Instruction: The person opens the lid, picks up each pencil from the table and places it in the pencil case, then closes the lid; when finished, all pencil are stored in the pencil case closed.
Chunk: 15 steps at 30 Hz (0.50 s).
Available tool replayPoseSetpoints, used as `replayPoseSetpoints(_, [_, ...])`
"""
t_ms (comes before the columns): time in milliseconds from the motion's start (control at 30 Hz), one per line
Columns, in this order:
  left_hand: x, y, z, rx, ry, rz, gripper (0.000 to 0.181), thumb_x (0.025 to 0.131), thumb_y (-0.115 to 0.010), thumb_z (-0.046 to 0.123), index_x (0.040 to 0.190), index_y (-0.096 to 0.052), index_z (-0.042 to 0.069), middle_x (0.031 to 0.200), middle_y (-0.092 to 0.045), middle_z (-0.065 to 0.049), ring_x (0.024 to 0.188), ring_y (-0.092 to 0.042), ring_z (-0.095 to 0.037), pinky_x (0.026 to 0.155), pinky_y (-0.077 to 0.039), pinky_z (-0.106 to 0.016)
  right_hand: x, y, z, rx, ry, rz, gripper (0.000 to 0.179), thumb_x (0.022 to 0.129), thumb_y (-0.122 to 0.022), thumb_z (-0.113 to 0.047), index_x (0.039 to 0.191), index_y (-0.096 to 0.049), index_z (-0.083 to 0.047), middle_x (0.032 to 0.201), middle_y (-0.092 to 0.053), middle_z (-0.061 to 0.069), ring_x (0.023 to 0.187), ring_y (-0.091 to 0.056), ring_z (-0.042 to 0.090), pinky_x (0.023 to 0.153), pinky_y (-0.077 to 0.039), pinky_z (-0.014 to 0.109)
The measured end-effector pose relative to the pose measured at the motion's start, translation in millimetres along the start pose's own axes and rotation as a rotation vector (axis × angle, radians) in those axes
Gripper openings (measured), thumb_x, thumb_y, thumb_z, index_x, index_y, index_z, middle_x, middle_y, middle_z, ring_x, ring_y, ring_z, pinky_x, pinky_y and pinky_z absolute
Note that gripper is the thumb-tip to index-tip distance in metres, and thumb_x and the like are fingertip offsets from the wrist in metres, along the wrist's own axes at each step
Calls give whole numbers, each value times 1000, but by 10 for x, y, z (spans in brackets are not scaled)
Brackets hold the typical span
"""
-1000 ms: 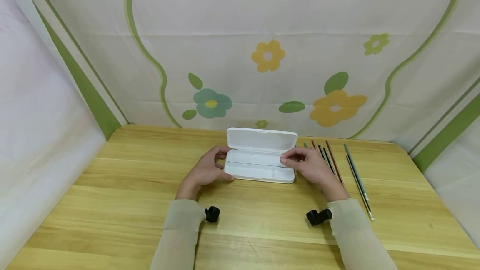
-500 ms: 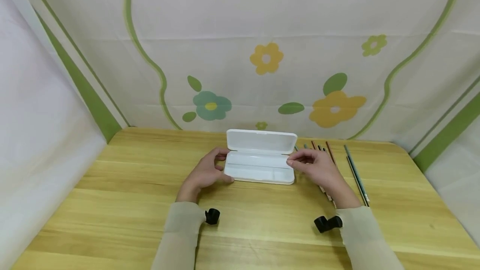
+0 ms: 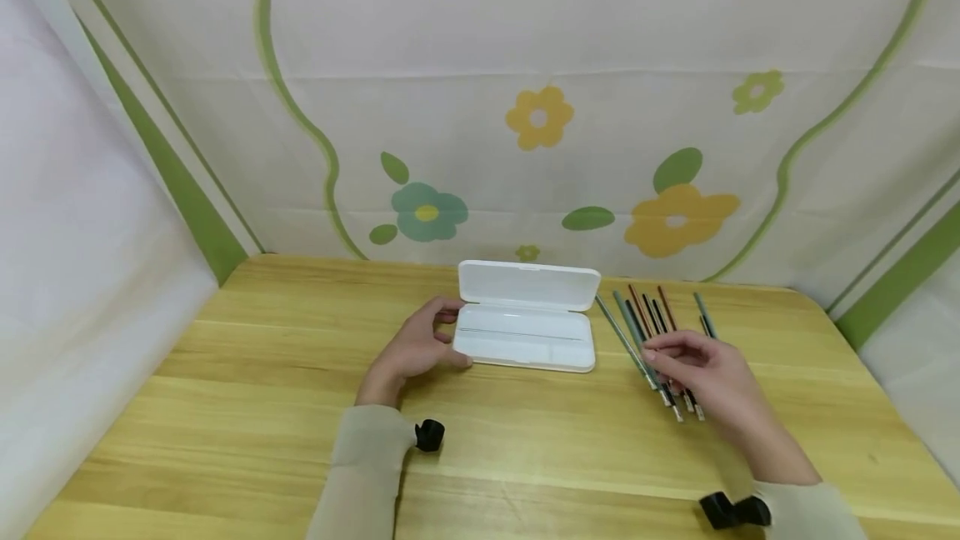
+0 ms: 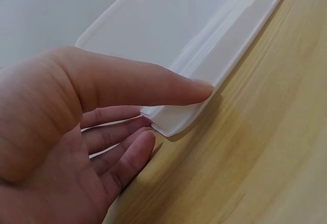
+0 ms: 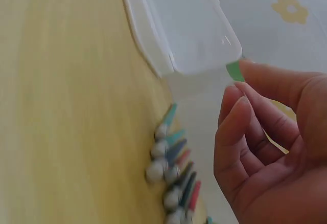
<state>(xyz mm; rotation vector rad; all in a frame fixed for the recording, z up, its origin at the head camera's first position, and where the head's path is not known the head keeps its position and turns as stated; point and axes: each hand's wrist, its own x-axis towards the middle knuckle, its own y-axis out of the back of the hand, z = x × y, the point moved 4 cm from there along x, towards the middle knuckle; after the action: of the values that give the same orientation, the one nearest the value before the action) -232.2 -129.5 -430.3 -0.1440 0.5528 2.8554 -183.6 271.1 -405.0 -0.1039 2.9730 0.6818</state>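
Observation:
A white pencil case (image 3: 570,354) stands on the table with its lid (image 3: 528,284) raised at the back. A thin dark line runs lengthwise inside its tray. My left hand (image 3: 420,346) holds the left end, thumb (image 4: 153,86) over the front corner and fingers (image 4: 134,155) at the end and behind. To the right, my right hand (image 3: 708,377) hovers over a bunch of pencils, fingers loosely bent, thumb and fingertips apart with nothing between them. A teal pencil (image 3: 625,342) lies at the bunch's left side; the hand hides part of the others.
More pencils, red-brown (image 3: 667,307) and black among them, lie side by side with white ends (image 5: 157,170) toward me. Another teal pencil (image 3: 703,312) lies farther right, partly behind my hand. A flowered cloth (image 3: 450,107) hangs behind the wooden table (image 3: 247,407).
My right hand has moved away from the case's right end, rightward and toward me, over the pencils. My left hand has stayed at the left end.

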Motion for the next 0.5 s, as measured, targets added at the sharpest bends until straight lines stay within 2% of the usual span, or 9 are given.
replayPoseSetpoints(200, [-9, 16, -14, 3, 15, 10, 82, 75, -93, 3, 148, -57, 13, 150, -58, -14, 126, -58, -34, 109, -50, -49, -188, 205, 256, -31, -63, 6, 44, 101, -77, -35, 130, -70, -3, 101, -74, -8, 78, -68, 15, 67, -60, 31])
replayPoseSetpoints(333, [-9, 19, -4, 4, 13, 9, 83, 75, -93, 3, 149, -57, 13, 151, -57, -13, 127, -58, -35, 111, -50, -50, -293, 363, 454, -51, -100, 7, 40, 102, -76, -33, 131, -72, -6, 102, -74, -12, 83, -70, 11, 71, -62, 30])
replayPoseSetpoints(500, [-10, 3, 2, -3, 18, 1, 84, 76, -93, 5, 150, -57, 14, 152, -57, -13, 129, -58, -35, 112, -50, -50, -373, 584, 631, -53, -133, 29, 36, 104, -73, -32, 131, -72, -9, 102, -75, -15, 78, -67, 12, 67, -59, 29])
